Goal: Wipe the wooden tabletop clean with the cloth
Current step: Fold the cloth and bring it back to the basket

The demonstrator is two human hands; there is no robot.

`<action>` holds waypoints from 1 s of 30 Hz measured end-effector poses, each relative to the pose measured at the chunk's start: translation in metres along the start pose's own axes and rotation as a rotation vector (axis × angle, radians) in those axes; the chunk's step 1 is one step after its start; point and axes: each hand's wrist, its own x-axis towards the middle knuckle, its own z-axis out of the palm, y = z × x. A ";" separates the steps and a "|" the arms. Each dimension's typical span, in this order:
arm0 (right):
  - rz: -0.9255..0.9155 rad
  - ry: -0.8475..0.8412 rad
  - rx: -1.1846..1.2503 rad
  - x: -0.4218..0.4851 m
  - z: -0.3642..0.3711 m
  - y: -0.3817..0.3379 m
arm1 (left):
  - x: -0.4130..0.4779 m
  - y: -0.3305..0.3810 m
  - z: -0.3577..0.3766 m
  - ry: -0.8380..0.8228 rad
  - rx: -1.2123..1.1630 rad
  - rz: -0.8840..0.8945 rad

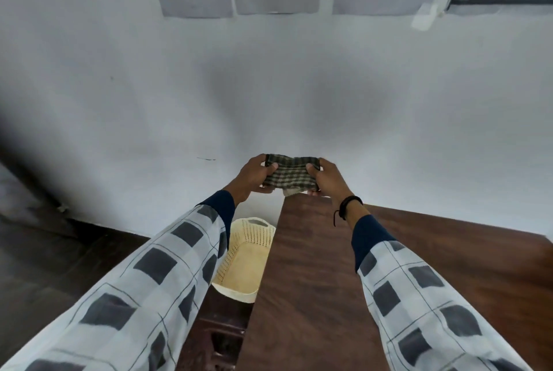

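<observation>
- The left hand (254, 174) and right hand (326, 177) are each pinching one end of the folded checked cloth (288, 176).
- The cloth is hanging in the air over the wooden surface's (314, 281) far edge, not touching it.
- By my judgement, wiping is not yet starting, so the whole surface is waiting.

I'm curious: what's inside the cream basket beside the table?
In the basket only bare floor and holed walls show. The left sleeve covers its near corner; the tabletop hides its right edge.

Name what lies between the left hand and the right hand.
The head view shows the checked cloth spanning it, gripped by the left hand and right hand.
</observation>
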 end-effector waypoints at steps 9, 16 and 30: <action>0.261 -0.131 0.119 0.022 0.061 0.044 | 0.022 -0.069 -0.035 0.067 -0.185 -0.233; 0.383 -0.193 0.179 0.033 0.101 0.091 | 0.044 -0.123 -0.054 0.048 -0.168 -0.351; 0.749 0.098 0.061 0.106 0.243 0.218 | 0.160 -0.271 -0.086 -0.010 0.224 -0.501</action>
